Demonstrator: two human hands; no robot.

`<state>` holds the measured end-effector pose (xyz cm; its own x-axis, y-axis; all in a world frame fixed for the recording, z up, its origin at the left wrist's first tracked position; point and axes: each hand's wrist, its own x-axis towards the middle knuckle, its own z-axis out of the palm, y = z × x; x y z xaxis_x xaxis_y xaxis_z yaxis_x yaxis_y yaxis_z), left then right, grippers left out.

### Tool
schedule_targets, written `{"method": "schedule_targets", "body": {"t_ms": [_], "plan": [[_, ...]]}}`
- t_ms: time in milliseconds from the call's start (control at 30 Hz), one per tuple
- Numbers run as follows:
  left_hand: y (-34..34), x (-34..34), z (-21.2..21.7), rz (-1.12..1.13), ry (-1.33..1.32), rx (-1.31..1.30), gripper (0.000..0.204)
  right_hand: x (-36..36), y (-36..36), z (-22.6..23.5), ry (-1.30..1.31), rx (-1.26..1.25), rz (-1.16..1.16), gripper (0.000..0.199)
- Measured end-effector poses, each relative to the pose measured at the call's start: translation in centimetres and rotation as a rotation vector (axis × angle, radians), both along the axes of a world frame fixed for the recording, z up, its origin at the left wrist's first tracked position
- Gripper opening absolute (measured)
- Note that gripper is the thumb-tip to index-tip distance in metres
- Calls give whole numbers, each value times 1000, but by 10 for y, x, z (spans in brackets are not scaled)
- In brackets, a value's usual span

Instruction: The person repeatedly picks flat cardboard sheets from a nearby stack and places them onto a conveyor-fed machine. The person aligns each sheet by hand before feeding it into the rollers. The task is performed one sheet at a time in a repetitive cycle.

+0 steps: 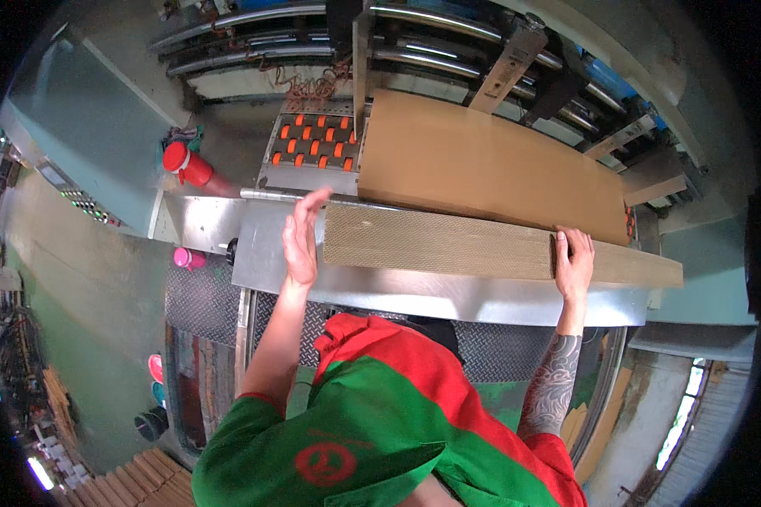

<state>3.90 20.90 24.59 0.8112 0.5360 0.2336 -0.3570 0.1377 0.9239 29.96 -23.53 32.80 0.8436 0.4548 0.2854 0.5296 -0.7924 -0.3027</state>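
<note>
A thick stack of brown corrugated cardboard sheets (473, 177) lies flat on the machine's feed table, its layered front edge (440, 245) facing me. My left hand (301, 241) is held flat and upright against the stack's left end, fingers together and pointing up. My right hand (573, 264) rests on the front edge near the stack's right part, fingers curled over the top sheet. Both forearms come up from the lower edge, above my red and green shirt.
A shiny metal table (448, 296) runs under the stack's front. Behind lie a bed of orange rollers (313, 139) and steel rollers (448, 17). A red bottle (186, 165) and a pink cup (186, 257) stand at left. More cardboard (148, 482) is stacked on the floor, lower left.
</note>
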Motion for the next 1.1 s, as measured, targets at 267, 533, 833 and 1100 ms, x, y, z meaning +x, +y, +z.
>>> {"method": "schedule_targets", "body": {"t_ms": [267,533,833,1100], "plan": [[-7,21,5,-126,43,19,102,-1,7,-3,-39,45,4,33],[0,25,0,-164,-16,-56,94,9,4,-10,-8,46,-31,35],[3,29,0,-29,7,26,94,9,3,-10,28,78,-32,34],[4,33,8,-50,-21,50,95,12,4,-12,8,77,-44,34]]}}
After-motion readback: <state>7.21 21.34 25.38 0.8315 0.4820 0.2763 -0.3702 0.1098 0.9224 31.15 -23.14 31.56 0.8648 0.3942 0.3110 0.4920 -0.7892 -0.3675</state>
